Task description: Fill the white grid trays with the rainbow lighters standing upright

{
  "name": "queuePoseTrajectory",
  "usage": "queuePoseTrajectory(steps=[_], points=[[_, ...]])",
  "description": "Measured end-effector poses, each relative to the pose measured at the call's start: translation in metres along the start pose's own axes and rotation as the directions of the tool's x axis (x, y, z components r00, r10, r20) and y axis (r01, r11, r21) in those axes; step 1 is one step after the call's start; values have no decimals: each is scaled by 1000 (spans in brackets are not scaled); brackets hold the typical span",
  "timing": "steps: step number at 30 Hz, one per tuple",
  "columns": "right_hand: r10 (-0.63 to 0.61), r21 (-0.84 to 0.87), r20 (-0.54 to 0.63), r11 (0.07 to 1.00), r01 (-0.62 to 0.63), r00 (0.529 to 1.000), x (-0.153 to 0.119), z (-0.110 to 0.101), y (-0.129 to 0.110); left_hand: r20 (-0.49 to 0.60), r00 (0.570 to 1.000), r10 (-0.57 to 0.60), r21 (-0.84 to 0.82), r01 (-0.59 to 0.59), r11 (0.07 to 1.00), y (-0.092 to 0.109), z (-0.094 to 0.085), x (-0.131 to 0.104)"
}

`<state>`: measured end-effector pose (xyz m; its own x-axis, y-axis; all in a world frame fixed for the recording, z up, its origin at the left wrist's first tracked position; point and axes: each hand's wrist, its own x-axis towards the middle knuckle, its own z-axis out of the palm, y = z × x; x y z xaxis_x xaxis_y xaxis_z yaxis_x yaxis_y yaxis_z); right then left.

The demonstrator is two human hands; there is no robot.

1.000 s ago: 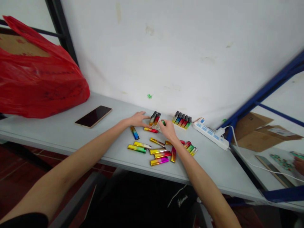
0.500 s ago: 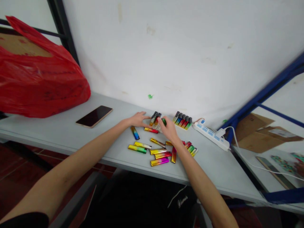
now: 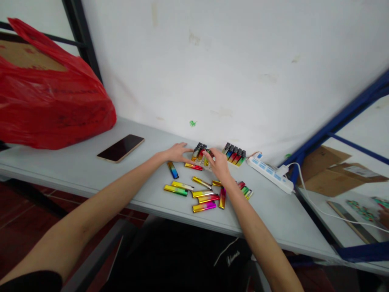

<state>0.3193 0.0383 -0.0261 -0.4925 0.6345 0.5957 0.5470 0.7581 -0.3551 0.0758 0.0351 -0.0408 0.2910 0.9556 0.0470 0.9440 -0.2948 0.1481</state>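
A small pale holder (image 3: 200,163) stands near the wall with several dark-topped lighters (image 3: 199,149) upright in its left part. Against its left edge rests my left hand (image 3: 176,153), fingers spread, thumb along the front; it grips no lighter. My right hand (image 3: 219,164) is at the holder's right part, thumb and finger around the top of a green-and-yellow lighter (image 3: 206,160), which stands upright there. Just in front lies a red-and-yellow lighter (image 3: 193,166); a blue-and-gold lighter (image 3: 173,170) is below my left hand. More shiny lighters (image 3: 204,207) lie loose nearer the edge.
A second block of upright lighters (image 3: 234,154) stands to the right, beside a white power strip (image 3: 270,174) with a plugged-in cable. A phone (image 3: 120,149) lies at left, near a red plastic bag (image 3: 54,105). Cardboard (image 3: 334,166) sits beyond the blue frame.
The green-and-yellow lighter has gone from tilted in my right hand to upright in the holder. My right hand has shifted slightly right; the left has stayed put.
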Motion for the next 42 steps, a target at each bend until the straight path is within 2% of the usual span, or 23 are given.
queuePoseTrajectory(steps=[6, 11, 13, 18, 21, 24, 27, 31, 33, 37, 42], points=[[99, 160, 10, 982, -99, 995, -1, 13, 7, -5, 1000, 1, -12, -1, 1000, 0, 1, 1], [113, 178, -120, 980, -91, 986, -1, 16, 8, -14, 1000, 10, -15, -10, 1000, -1, 2, 1], [116, 167, -134, 982, -93, 984, -1, 16, 7, -12, 1000, 3, -18, -3, 1000, -1, 1, 0], [67, 170, -129, 984, -44, 989, -1, 17, 4, -10, 1000, -5, -17, 5, 1000, 0, 1, 0], [99, 189, -139, 979, -72, 985, -1, 17, 3, -8, 1000, 4, -25, -4, 1000, -1, 1, 0], [105, 190, -44, 977, -95, 993, 0, 17, 3, -9, 1000, 9, -19, -9, 1000, -2, 2, 1], [44, 131, 91, 990, -56, 995, 3, 15, 6, -11, 1000, -2, -9, 2, 1000, -2, 3, 1], [-49, -7, 159, 999, 51, 986, 9, 13, 4, -14, 1000, 1, 0, -1, 1000, -2, 3, 2], [-20, -124, 188, 991, 44, 982, 9, 12, 0, -16, 1000, 2, 2, -2, 1000, -3, 4, 2], [142, -349, 227, 935, -55, 963, 6, 11, -11, -24, 1000, 2, 14, -1, 1000, -4, 5, 2], [203, -424, 240, 902, -86, 949, 7, 11, -13, -25, 1000, 12, 39, -11, 999, -3, 4, 2]])
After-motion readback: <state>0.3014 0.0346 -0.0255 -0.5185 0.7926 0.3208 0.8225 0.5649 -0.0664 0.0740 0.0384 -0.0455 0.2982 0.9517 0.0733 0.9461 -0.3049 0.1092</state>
